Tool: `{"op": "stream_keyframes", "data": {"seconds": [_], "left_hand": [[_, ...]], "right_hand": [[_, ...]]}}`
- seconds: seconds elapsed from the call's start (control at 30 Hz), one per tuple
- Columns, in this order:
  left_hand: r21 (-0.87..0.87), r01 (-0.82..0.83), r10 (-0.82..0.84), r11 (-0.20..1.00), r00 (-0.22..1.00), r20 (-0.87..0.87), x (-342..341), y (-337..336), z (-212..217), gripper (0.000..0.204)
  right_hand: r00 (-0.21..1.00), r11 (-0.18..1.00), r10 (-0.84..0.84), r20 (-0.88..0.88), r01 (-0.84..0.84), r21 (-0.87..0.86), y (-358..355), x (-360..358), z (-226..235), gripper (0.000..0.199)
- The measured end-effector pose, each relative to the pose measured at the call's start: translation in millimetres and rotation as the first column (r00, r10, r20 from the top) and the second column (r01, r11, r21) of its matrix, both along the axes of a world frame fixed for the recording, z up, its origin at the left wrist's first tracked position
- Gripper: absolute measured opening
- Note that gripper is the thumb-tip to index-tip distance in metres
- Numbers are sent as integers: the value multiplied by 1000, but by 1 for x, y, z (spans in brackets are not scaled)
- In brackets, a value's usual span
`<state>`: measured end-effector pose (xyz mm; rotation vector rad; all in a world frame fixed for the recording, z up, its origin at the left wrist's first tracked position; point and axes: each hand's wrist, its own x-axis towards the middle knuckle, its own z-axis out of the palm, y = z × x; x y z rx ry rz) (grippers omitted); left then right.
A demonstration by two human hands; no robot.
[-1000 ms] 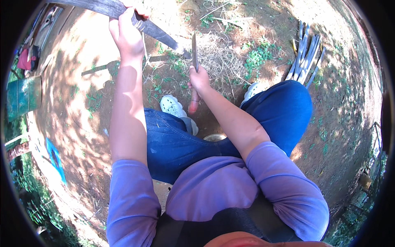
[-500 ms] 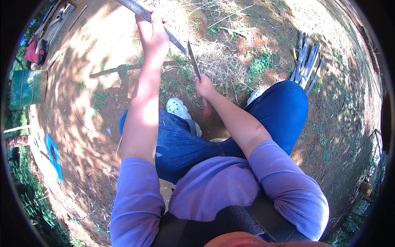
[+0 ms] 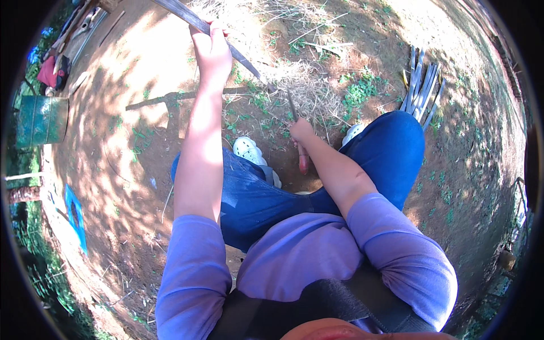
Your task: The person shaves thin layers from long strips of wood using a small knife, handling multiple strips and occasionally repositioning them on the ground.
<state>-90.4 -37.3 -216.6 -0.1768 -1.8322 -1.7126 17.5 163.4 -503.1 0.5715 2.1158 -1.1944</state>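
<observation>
1. One green barrel (image 3: 42, 120) is at the far left, with a pinkish-red thing (image 3: 48, 71) beyond it, too small to make out.
2. Nearer the person, on the left, a flat blue piece (image 3: 80, 229) with a dark gap in it lies on the ground.
3. Reaching well forward, the left hand (image 3: 214, 52) is closed around a long grey strip (image 3: 246, 61). The strip slants through the grip: one part runs up and left past the picture's edge, the other leaves the hand downward to the right (how each finger wraps it, I cannot tell).
4. Below that, a white shoe (image 3: 249, 149) with holes shows on the left foot.
5. The strip's lower end lies just left of the blade tip; whether they touch cannot be told.
6. The right hand (image 3: 302, 131) is wrapped around a knife (image 3: 292, 106), fingers curled in on the handle. The blade stands out ahead of the fist, pointing away from the body, while the reddish handle end sticks out below it, toward the person.
7. Pale dry fibres (image 3: 309, 76) are scattered on the ground ahead of the knife, with green plants (image 3: 361, 92) to their right.
8. Rightmost, several loose grey strips (image 3: 422, 90) lie fanned just beyond the right knee (image 3: 396, 133).
</observation>
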Motion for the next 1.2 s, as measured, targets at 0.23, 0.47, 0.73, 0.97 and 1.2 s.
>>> {"op": "stream_keyframes", "data": {"seconds": [0.23, 0.47, 0.73, 0.97, 1.2], "left_hand": [[-52, 55, -52, 997, 998, 44, -10, -3, -3, 16], [-112, 224, -216, 968, 973, 84, -18, -14, 3, 29], [376, 110, -115, 920, 993, -8, -5, -5, 22, 6], [421, 184, -170, 888, 983, -69, -11, 14, 41, 5], [293, 133, -141, 947, 990, 6, -24, 38, 13, 11]], "right_hand": [[996, 960, -94, 6, 92, -263, -21, 5, 43, 28], [990, 974, -137, 32, 140, -175, -18, 5, 31, 33], [894, 861, -447, 30, 440, -255, -17, -1, 59, 28], [871, 773, -491, -16, 428, -469, -3, -5, 64, 26], [778, 707, -628, 25, 584, -399, 12, -7, 62, 21]]}}
